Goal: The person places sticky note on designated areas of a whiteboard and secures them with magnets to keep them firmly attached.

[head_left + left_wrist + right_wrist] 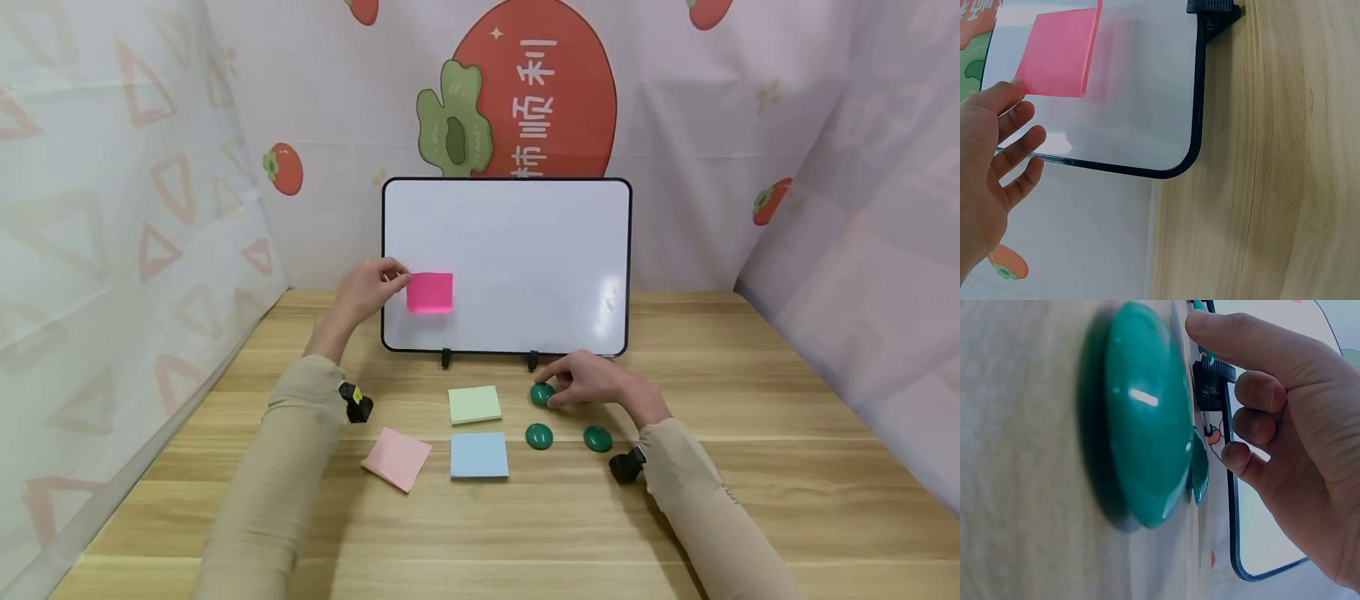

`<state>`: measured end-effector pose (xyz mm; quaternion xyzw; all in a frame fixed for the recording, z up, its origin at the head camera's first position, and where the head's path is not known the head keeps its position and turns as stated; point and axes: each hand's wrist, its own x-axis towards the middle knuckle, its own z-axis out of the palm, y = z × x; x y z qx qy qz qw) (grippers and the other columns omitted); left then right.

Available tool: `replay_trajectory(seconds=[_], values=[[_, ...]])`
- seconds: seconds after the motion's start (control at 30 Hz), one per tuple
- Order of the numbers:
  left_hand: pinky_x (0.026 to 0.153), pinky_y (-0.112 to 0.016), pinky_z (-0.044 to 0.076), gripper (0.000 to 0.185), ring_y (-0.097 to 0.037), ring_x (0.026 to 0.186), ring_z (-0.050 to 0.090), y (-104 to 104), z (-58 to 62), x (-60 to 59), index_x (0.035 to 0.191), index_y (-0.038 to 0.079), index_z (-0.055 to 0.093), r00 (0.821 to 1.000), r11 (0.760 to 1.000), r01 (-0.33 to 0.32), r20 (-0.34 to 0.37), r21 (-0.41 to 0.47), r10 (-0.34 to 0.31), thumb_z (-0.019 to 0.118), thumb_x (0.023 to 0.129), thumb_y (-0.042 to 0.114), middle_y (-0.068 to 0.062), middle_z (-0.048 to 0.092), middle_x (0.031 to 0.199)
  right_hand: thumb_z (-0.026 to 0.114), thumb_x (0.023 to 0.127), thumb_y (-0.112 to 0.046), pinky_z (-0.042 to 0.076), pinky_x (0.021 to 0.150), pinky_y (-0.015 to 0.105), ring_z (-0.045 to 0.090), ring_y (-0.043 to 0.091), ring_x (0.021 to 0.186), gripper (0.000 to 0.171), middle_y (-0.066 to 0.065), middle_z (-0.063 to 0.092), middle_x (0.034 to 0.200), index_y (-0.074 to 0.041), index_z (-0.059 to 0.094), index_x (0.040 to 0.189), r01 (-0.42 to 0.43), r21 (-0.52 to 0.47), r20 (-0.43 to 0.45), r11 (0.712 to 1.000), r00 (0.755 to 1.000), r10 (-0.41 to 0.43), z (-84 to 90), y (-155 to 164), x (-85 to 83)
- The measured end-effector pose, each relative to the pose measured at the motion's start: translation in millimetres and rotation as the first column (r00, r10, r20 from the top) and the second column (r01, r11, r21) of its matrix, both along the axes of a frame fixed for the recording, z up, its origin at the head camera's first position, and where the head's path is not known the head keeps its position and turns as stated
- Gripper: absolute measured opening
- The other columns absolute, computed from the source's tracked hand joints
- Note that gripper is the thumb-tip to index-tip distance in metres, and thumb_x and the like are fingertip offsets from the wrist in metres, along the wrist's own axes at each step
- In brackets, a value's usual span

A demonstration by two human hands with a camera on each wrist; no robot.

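Note:
My left hand (369, 289) is at the left part of the whiteboard (517, 242), thumb and forefinger pinching the upper left corner of a bright pink sticky note (430, 293). The note lies in front of the board's lower left area; in the left wrist view its lower edge (1092, 50) stands out from the white surface. Low over the table, my right hand (592, 379) pinches a round green magnet (542, 394) between thumb and forefinger. The thumb mostly hides that magnet in the right wrist view. Two more green magnets, one left (538, 436) and one right (597, 439), lie nearer me.
Light green (475, 404), blue (479, 455) and pale pink (397, 459) sticky note pads lie on the wooden table (480, 542). Black feet (446, 358) hold the whiteboard upright. Behind it hangs a printed cloth (330, 100), with more cloth on both sides.

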<state>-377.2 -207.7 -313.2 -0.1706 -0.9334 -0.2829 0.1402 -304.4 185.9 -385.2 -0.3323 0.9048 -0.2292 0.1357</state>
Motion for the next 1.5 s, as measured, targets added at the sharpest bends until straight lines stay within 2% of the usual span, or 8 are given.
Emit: replay_trajectory(seconds=[0.13, 0.3, 0.53, 0.8, 1.0, 1.2, 1.37, 1.5], values=[[0.069, -0.033, 0.044, 0.025, -0.025, 0.087, 0.058, -1.0, 4.1, -4.7, 0.113, 0.009, 0.071, 1.000, 1.000, -0.022, -0.013, -0.022, 0.022, 0.060, 0.100, 0.028, -0.010, 0.068, 0.097, 0.077, 0.087, -0.025, 0.033, 0.059, 0.022, 0.038, 0.007, 0.059, 0.035, -0.007, 0.042, 0.064, -0.018, 0.071, 0.121, 0.000, 0.012, -0.005, 1.000, 1.000, 0.000, 1.2, -2.4, -0.7], [0.067, -0.033, 0.043, 0.028, -0.025, 0.085, 0.057, 1.7, 5.5, -10.7, 0.115, 0.010, 0.070, 0.997, 0.999, -0.052, -0.051, 0.002, 0.052, 0.058, 0.100, 0.031, -0.010, 0.066, 0.094, 0.077, 0.087, -0.025, 0.033, 0.059, 0.023, 0.039, 0.009, 0.059, 0.035, -0.006, 0.043, 0.066, -0.017, 0.071, 0.121, 0.004, 0.011, 0.000, 1.000, 1.000, -0.004, 4.1, -3.3, -0.9], [0.064, -0.032, 0.039, 0.027, -0.024, 0.078, 0.057, 2.8, -2.1, -18.8, 0.111, 0.010, 0.071, 0.986, 0.994, -0.112, -0.126, 0.008, 0.112, 0.059, 0.100, 0.031, -0.010, 0.066, 0.090, 0.077, 0.087, -0.023, 0.034, 0.059, 0.022, 0.041, 0.008, 0.061, 0.035, -0.006, 0.045, 0.067, -0.015, 0.071, 0.121, -0.013, -0.016, -0.018, 1.000, 1.000, 0.013, 4.0, -4.6, -2.6], [0.065, -0.032, 0.039, 0.025, -0.024, 0.077, 0.057, 6.9, -6.4, -23.4, 0.110, 0.010, 0.072, 0.985, 0.993, -0.118, -0.128, 0.008, 0.118, 0.060, 0.099, 0.029, -0.010, 0.067, 0.087, 0.076, 0.088, -0.021, 0.033, 0.056, 0.021, 0.037, 0.006, 0.056, 0.036, -0.006, 0.041, 0.064, -0.013, 0.070, 0.122, -0.015, -0.035, -0.026, 0.999, 1.000, 0.014, 8.5, -6.4, -0.5], [0.064, -0.031, 0.038, 0.026, -0.024, 0.077, 0.058, 7.2, -8.1, -25.7, 0.109, 0.009, 0.073, 0.983, 0.993, -0.117, -0.140, 0.000, 0.116, 0.060, 0.099, 0.029, -0.011, 0.067, 0.087, 0.074, 0.089, -0.019, 0.034, 0.058, 0.021, 0.039, 0.006, 0.059, 0.034, -0.006, 0.043, 0.065, -0.012, 0.071, 0.122, -0.047, -0.044, -0.100, 0.998, 0.994, 0.043, 13.8, -14.9, -5.9], [0.065, -0.031, 0.039, 0.027, -0.024, 0.077, 0.057, 7.6, -8.7, -27.1, 0.109, 0.008, 0.073, 0.985, 0.994, -0.111, -0.138, -0.024, 0.107, 0.059, 0.099, 0.029, -0.011, 0.066, 0.087, 0.076, 0.088, -0.019, 0.039, 0.063, 0.023, 0.046, 0.009, 0.067, 0.035, -0.006, 0.055, 0.075, -0.012, 0.071, 0.122, -0.088, -0.062, -0.184, 0.994, 0.980, 0.076, 24.5, -27.0, -14.6], [0.065, -0.031, 0.038, 0.025, -0.024, 0.076, 0.056, 7.4, -11.7, -26.6, 0.108, 0.008, 0.073, 0.984, 0.993, -0.113, -0.137, -0.018, 0.109, 0.060, 0.099, 0.028, -0.010, 0.065, 0.084, 0.076, 0.088, -0.018, 0.035, 0.062, 0.023, 0.040, 0.008, 0.062, 0.036, -0.006, 0.046, 0.067, -0.013, 0.071, 0.123, -0.116, -0.051, -0.263, 0.992, 0.960, 0.099, 31.5, -39.7, -24.2], [0.063, -0.031, 0.038, 0.024, -0.024, 0.074, 0.056, 6.4, -14.1, -26.7, 0.107, 0.008, 0.074, 0.982, 0.993, -0.115, -0.149, -0.005, 0.113, 0.062, 0.098, 0.027, -0.010, 0.065, 0.082, 0.076, 0.088, -0.020, 0.035, 0.062, 0.024, 0.041, 0.009, 0.063, 0.037, -0.006, 0.046, 0.068, -0.013, 0.070, 0.124, -0.120, -0.037, -0.335, 0.992, 0.937, 0.100, 36.9, -52.0, -31.5]])
